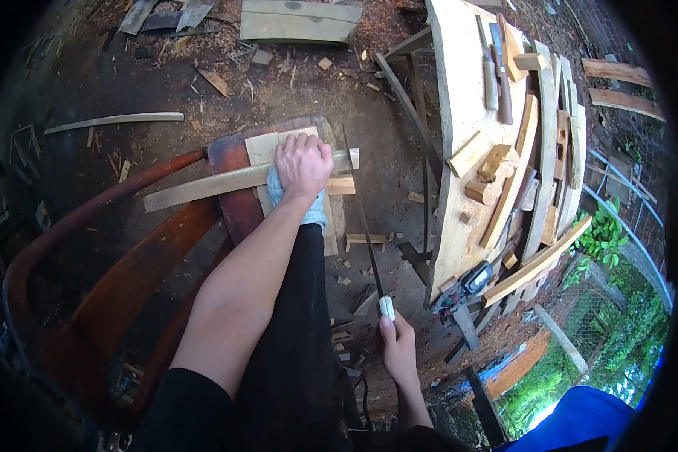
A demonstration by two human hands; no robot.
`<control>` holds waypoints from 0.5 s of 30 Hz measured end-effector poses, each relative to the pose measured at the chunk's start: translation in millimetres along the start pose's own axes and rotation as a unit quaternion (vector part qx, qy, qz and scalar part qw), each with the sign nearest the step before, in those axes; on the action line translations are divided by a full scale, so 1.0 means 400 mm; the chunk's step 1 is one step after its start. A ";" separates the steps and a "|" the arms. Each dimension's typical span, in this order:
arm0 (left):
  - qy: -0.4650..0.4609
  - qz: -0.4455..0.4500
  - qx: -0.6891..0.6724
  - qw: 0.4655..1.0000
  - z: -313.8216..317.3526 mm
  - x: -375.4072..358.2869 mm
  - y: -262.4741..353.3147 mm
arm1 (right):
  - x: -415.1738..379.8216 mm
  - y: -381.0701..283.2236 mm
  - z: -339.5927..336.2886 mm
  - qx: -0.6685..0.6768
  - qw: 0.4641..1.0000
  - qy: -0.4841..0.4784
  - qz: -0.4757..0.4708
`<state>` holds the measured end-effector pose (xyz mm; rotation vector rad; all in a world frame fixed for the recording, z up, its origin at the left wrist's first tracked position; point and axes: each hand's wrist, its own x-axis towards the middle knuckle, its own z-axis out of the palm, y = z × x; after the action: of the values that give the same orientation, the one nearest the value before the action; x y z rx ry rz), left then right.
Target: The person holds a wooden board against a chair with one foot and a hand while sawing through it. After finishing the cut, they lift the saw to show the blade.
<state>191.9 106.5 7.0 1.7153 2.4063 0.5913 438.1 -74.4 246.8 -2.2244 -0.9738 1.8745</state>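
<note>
My left hand (303, 164) is closed over a pale wooden slat (203, 186), pressing it onto the seat of a dark red wooden chair (226, 160). Beside that hand, a foot in a light blue shoe (314, 214) rests on the seat, partly hidden by my forearm. My right hand (400, 351) grips the whitish handle of a handsaw (367, 226). Its long, narrow blade points away from me and crosses the slat near its right end. Whether the teeth have cut into the wood is too small to tell. Under the slat lies a flat light board (261, 149).
To the right stands a workbench (459, 90) bearing chisels (491, 79), curved wooden strips (514, 177), wood blocks (499, 162) and a dark device (476, 279). A curved slat (113, 122) lies left. Offcuts and shavings litter the ground.
</note>
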 end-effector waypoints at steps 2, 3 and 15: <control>-0.001 -0.006 0.001 1.000 0.007 -0.002 -0.007 | 0.086 -0.033 0.015 -0.047 0.997 -0.004 -0.065; -0.003 -0.009 0.005 1.000 0.006 -0.012 -0.011 | 0.158 -0.014 0.032 -0.059 0.995 0.001 -0.081; -0.016 -0.019 0.033 0.999 0.004 -0.007 -0.004 | 0.317 -0.058 0.136 -0.020 0.995 0.039 -0.093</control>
<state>191.9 104.0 4.4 1.6869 2.4565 0.4815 385.7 -10.2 134.1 -2.1272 -1.1688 1.6914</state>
